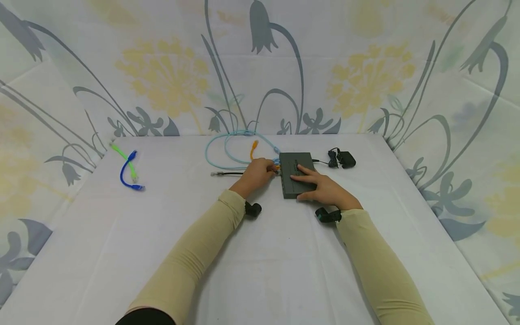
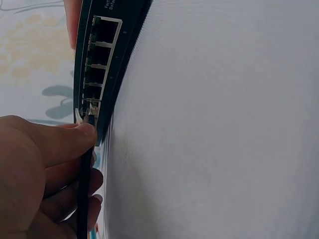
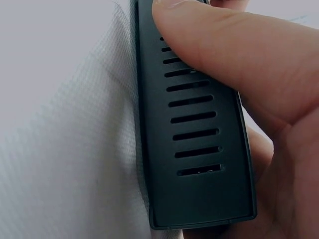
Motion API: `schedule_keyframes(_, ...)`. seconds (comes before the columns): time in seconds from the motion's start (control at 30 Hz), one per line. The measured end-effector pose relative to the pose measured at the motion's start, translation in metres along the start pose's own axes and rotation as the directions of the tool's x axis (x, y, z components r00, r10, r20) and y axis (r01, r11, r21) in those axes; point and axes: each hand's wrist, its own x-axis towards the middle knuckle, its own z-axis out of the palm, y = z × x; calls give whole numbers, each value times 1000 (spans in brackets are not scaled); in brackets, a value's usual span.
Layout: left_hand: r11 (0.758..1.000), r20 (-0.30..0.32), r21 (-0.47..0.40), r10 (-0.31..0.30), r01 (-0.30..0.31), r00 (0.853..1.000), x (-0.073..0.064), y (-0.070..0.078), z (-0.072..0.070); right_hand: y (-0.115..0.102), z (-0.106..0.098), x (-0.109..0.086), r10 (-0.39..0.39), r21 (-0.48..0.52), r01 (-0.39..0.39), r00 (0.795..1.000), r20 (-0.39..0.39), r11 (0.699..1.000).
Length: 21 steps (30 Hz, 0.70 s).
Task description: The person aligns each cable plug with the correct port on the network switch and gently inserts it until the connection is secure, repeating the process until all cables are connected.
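My left hand (image 1: pixel 258 175) is at the left side of a dark network switch (image 1: pixel 289 192). Thumb and fingertips pinch one end of a short black network cable (image 2: pixel 84 199). That plug is right at the mouth of a port in the row, with several open ports beside it. The cable's other end lies on the table to the left. My right hand (image 1: pixel 327 189) holds the switch from the right, fingers spread over its top. In the right wrist view its thumb (image 3: pixel 199 35) presses the slotted side wall.
A coiled light blue cable (image 1: pixel 209 155) and an orange cable (image 1: pixel 253 146) lead to the switch's port side. Right of it, a black power adapter (image 1: pixel 346 159) lies with its bundled cord. Far left are a blue cable (image 1: pixel 122 174) and a green cable (image 1: pixel 121 152), crossing each other.
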Motion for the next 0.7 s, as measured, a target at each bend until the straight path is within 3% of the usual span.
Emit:
schedule_keyframes(0.43,1000,-25,-5,25,-25,999,-9,-14,-7,-1,-1,-1,1,-7,-1,1000,1,1000)
schedule_keyframes(0.7,1000,-18,0,0,0,1000,-15,-23,-14,-2,0,-1,-7,-24,7,1000,0,1000)
